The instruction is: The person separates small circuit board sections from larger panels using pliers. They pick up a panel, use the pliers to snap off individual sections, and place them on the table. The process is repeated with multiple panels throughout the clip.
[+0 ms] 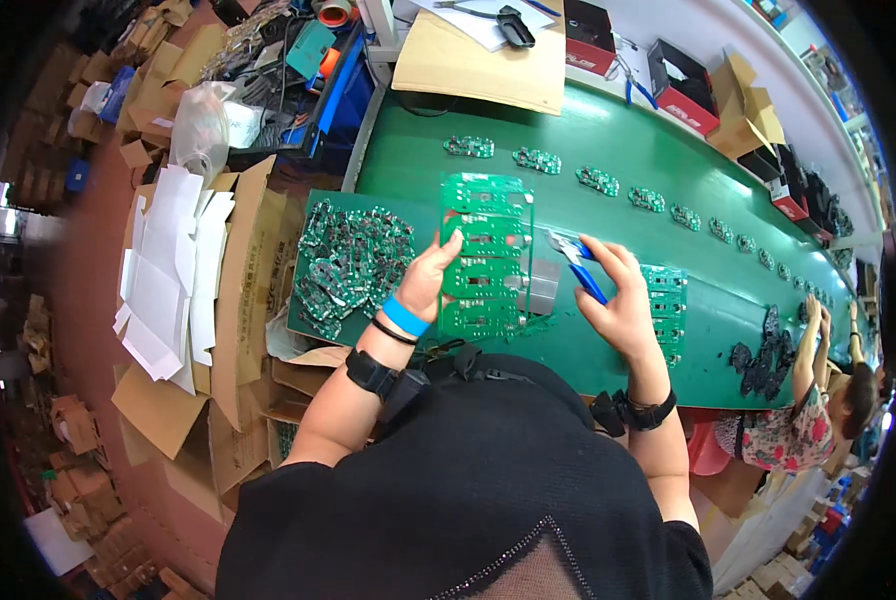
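My left hand (431,277) grips the left edge of a green circuit board panel (482,268), a sheet of several joined boards, held upright above the table. To its right, my right hand (623,305) holds a pair of cutting pliers (586,281) with blue handles. The handles are spread apart, and the metal jaws point toward the panel's right edge without clearly touching it. A second circuit board panel (666,300) lies just past my right hand, partly hidden by it. Left of the panel, a heap of separate circuit boards (353,262) covers a green board.
A row of single circuit boards (597,180) runs along the green table (408,140). Cardboard (483,65) lies at the far edge, red-black boxes (683,88) behind. Cardboard cartons (243,300) stand left. At right, a co-worker (793,425) reaches over the table near black parts (765,360).
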`<state>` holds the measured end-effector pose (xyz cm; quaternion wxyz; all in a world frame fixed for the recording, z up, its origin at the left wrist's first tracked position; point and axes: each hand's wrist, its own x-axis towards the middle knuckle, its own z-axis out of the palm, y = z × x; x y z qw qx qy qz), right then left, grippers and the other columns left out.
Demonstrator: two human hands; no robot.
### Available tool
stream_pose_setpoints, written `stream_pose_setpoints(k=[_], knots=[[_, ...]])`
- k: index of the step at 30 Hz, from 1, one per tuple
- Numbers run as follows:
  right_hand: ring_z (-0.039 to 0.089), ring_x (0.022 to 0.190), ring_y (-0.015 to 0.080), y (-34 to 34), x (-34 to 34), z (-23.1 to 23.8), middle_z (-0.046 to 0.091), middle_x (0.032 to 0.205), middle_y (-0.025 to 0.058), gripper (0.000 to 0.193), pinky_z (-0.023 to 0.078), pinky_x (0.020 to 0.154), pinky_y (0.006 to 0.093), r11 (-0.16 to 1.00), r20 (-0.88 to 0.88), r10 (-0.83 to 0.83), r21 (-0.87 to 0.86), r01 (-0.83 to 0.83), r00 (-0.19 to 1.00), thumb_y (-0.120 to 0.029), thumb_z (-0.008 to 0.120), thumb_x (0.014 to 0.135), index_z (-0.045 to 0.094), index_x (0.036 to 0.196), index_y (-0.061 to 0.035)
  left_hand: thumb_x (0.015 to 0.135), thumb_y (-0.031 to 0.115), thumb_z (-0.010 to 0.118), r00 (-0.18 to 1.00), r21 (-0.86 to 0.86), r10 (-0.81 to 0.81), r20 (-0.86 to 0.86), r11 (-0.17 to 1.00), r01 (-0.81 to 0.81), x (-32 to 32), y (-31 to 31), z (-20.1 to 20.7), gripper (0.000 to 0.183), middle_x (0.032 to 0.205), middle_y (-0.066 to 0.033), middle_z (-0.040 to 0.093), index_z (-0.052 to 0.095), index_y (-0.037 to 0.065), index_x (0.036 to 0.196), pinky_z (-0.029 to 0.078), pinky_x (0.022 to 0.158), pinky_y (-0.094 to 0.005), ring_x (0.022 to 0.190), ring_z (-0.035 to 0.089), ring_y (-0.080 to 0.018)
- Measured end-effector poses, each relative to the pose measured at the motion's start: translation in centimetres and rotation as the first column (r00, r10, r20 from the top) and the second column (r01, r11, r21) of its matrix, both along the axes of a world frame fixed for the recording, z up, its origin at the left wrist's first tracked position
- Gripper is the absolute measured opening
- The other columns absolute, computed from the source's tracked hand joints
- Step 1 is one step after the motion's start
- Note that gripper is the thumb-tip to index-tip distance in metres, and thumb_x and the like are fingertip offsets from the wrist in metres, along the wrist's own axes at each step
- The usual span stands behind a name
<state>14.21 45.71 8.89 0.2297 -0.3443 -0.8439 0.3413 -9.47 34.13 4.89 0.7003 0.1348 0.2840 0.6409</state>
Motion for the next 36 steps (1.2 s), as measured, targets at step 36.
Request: stream_pose_setpoints(k=[36], knots=[[0.051,0.097,0.0266,-0.9,-4.4,3.0,0.055,0.103,0.0083,0.059,0.038,0.082,0.0395,0.844,0.2,-0.095,0.535,-0.027,0.975,-0.021,0.071,0.064,0.059,0.121,-0.0136,0.103,0.032,0.029,0.985,-0.002,-0.038,-0.167,0.999,0.038,1.2,-1.0,2.5,0.047,0.134,-0.0155,0.046,0.022,0.013,0.145,0.05,0.093,-0.0411,0.116,0.054,-0.0256]])
